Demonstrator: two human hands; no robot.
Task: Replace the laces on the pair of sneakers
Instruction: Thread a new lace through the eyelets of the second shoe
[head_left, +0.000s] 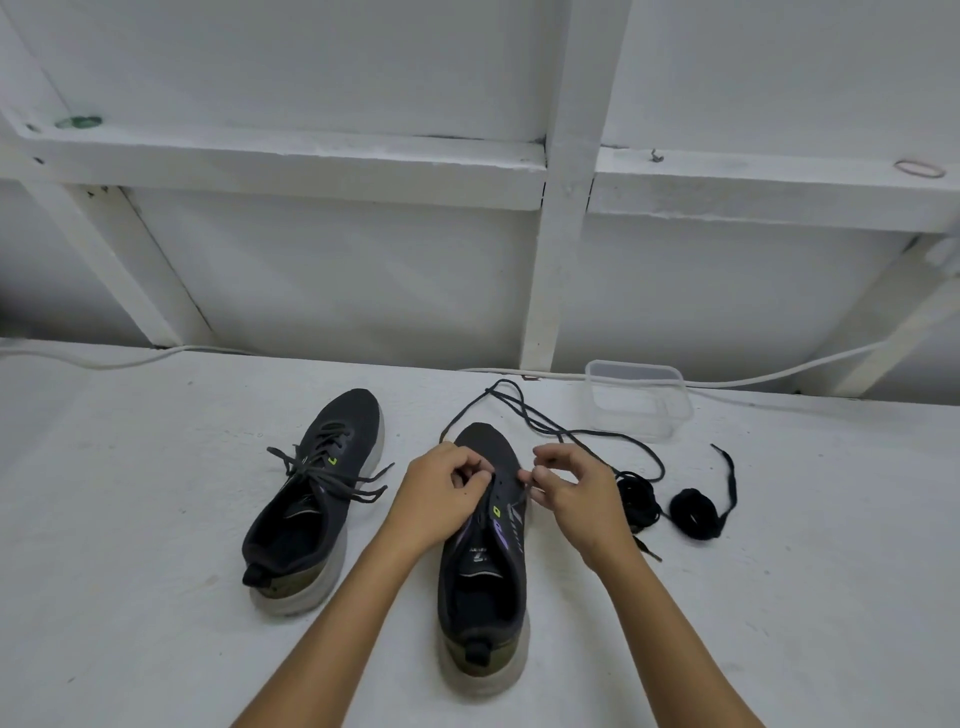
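The near sneaker (483, 561) is held at its eyelets by both hands, left hand (441, 493) and right hand (571, 499); a laced sneaker (317, 499) is seen at nine o'clock.

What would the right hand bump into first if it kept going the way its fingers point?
Probably the left hand: the right hand points leftward across the near sneaker, and the other hand sits just opposite. Depth is hard to judge.

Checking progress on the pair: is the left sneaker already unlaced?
No, the left sneaker has its grey lace threaded through the eyelets, with loose ends spread across the tongue.
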